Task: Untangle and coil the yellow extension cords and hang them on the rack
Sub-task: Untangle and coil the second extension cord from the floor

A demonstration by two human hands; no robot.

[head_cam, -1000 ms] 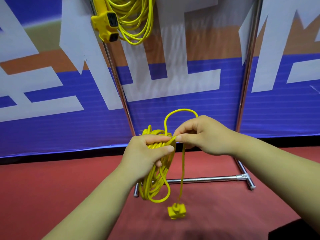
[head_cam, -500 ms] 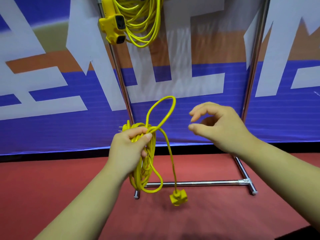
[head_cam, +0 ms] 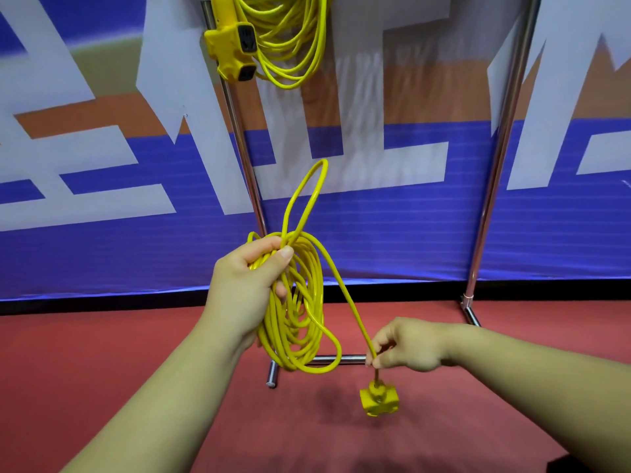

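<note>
**Securing the tail of the hand-held coil**

The left hand [head_cam: 249, 288] grips the top of the coiled yellow cord [head_cam: 300, 312], fingers and thumb curled round the bunched turns; the coil hangs below the fist, near the middle of the scene, in front of the rack's left upright [head_cam: 239, 131]. The right hand [head_cam: 406, 343], lower and to the right, pinches the loose tail [head_cam: 345, 295] between thumb and fingertips, just above the end block [head_cam: 379, 401], which dangles over the red floor [head_cam: 136, 387]. A narrow loop [head_cam: 307, 196] stands up above the left fist.

The step in hand looks like tying off; the tail probably wants wrapping round the bundle or threading through that upright loop. The left grip should be firm so the turns do not slide apart; light, even tension from the right hand would stop the block swinging. The lowest turn sags wider than the rest and could snag.

The cord is thin, round and glossy, apparently plastic-sheathed and springy; the block is chunky, hard-looking and moulded. The rack is polished metal tube; the floor is matte. Far up on the left, a second cord [head_cam: 290, 39] already hangs coiled from the rack, its socket block [head_cam: 235, 46] showing dark outlets.
</note>
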